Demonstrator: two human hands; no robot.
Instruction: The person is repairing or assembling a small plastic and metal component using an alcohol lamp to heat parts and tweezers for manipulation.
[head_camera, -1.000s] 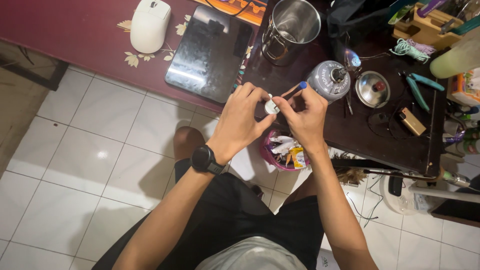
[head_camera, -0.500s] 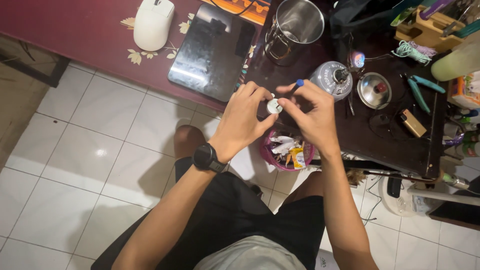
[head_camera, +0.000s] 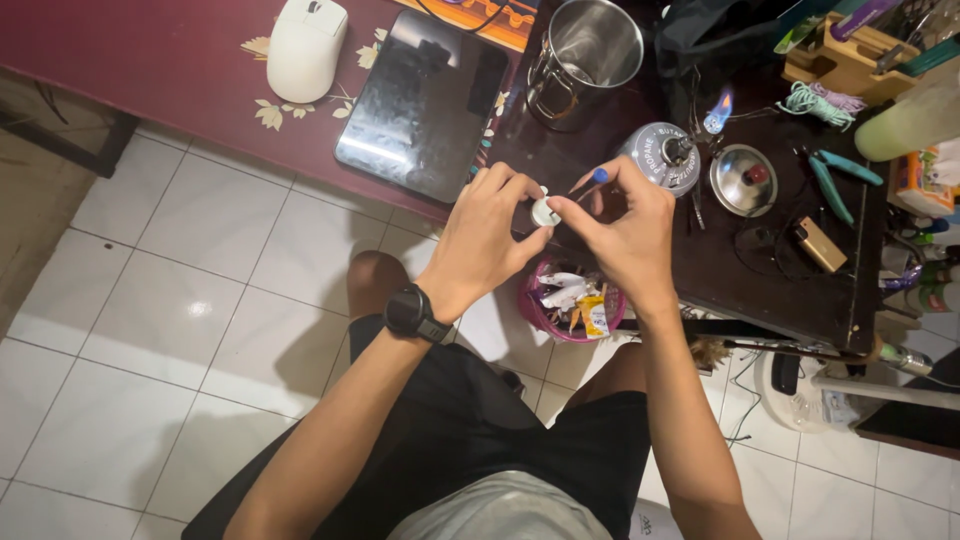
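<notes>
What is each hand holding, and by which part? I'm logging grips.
Left hand pinches a small white round piece by its rim; right hand holds a thin blue-tipped tool mid-shaft.

1. both bare forearms reach forward from the lap and converge, so the two hands meet close together in front of the body.
2. the left hand (head_camera: 490, 240) is curled, back of the hand up, with thumb and fingertips pinched together at its right edge; a black round wristwatch (head_camera: 412, 313) sits on the left wrist.
3. the right hand (head_camera: 622, 230) is also curled, back up, knuckles raised, with thumb and forefinger pinched toward the left hand.
4. the fingertips of the two hands are just beside each other, almost touching.
5. the bare knees show below the forearms, spread apart; the person is seated, in black shorts.
</notes>
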